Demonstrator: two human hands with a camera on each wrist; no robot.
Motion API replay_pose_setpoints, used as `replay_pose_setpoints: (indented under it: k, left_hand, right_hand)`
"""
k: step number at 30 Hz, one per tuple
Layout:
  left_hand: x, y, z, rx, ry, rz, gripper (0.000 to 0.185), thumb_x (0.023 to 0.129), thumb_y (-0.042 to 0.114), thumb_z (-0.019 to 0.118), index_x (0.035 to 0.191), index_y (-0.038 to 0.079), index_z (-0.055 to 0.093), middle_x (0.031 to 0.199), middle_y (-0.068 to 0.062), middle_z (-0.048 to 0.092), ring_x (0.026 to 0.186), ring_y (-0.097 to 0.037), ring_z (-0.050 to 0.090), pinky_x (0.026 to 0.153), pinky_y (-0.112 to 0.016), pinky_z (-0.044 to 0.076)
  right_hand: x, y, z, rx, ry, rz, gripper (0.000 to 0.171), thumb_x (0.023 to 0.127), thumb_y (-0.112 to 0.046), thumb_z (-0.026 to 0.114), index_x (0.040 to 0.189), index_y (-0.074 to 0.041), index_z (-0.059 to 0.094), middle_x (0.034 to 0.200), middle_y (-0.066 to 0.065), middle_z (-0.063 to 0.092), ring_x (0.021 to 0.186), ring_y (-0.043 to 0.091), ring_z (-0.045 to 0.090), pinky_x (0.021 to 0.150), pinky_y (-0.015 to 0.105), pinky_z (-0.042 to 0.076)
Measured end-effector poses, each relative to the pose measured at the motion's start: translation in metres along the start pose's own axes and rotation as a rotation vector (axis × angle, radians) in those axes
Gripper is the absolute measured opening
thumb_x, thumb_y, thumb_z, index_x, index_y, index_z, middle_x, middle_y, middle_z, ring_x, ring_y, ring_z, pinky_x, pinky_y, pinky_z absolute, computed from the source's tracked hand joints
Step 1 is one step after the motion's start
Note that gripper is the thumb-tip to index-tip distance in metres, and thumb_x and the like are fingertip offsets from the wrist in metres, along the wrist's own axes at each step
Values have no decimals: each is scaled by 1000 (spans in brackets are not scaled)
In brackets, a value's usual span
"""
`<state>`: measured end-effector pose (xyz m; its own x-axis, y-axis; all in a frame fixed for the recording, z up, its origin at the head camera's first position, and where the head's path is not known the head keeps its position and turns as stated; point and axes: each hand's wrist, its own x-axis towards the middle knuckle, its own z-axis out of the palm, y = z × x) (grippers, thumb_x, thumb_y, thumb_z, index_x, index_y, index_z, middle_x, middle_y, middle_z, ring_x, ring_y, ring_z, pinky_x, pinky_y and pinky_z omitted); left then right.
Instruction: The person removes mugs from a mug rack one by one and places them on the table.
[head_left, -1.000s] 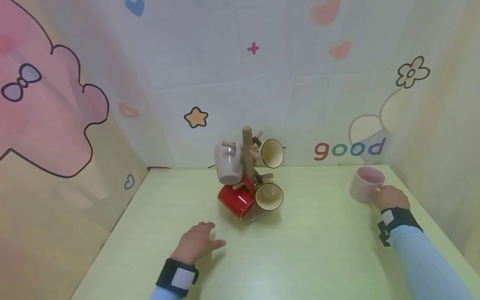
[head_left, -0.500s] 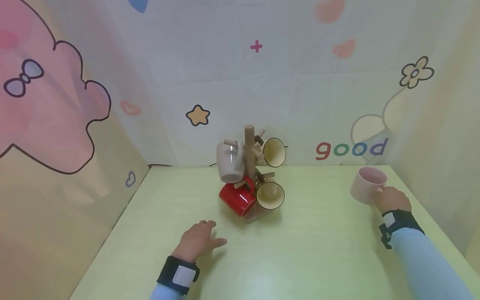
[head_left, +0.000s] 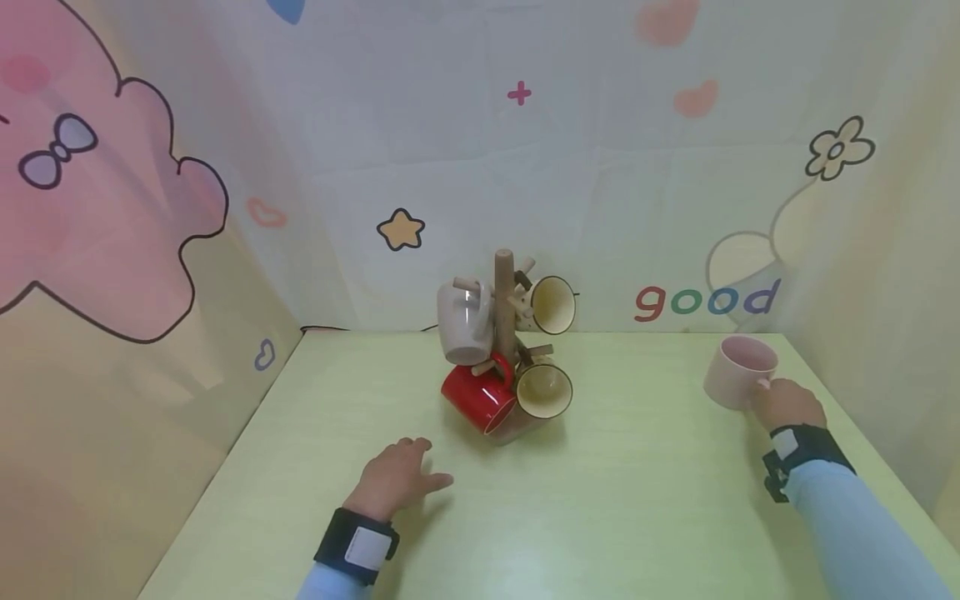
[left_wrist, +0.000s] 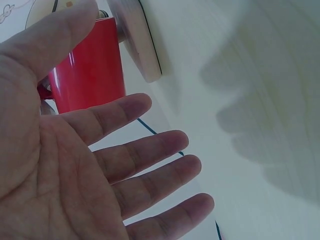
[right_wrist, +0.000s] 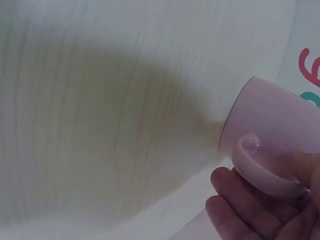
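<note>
The right hand (head_left: 786, 403) is seen at the right of the head view, curled about the handle of a pink mug (head_left: 738, 372); the mug is held tilted and raised off the pale green table (head_left: 645, 500), near its far right corner. In the right wrist view the fingers (right_wrist: 240, 200) are wrapped under the handle at the lower right of the frame. The left hand (head_left: 396, 477) is placed palm down low on the table, lower centre of the head view, fingers relaxed and spread; nothing is held. In the left wrist view its fingers (left_wrist: 145, 155) are extended, with a red mug (left_wrist: 90, 72) just beyond them. A wooden mug tree (head_left: 504, 312) stands at centre, carrying a grey mug (head_left: 462, 323), the red mug and two cream mugs (head_left: 553, 303).
</note>
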<state>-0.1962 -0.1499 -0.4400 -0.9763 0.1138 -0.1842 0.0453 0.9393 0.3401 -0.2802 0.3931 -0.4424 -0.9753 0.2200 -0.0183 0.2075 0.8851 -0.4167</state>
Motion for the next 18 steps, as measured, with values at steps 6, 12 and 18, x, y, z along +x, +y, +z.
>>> replay_pose_setpoints:
  k: [6,12,18]
  left_hand:
    - [2,0,0,6,15,11,66,83,46,77,130,2,60,121,-21,62,108,-38,59,91,-54,51]
    - [7,-3,-1,-5,27,27,66,83,46,76,130,2,60,121,-20,62,109,-37,60,90,-53,51]
    - [9,-2,-3,-10,27,37,65,84,45,76,130,2,60,121,-20,62,109,-37,60,90,-54,51]
  right_hand:
    - [-11,13,1,-17,-11,-34,60,105,-37,35,68,4,57,59,11,54,57,29,52,53,40,42]
    - [-22,13,-1,-19,-17,-32,69,102,-49,30,70,4,59,62,13,56,59,31,53,53,40,42]
    - [-38,-1,-5,-5,-117,59,83,99,-62,27,92,14,59,72,21,59,68,38,56,56,44,46]
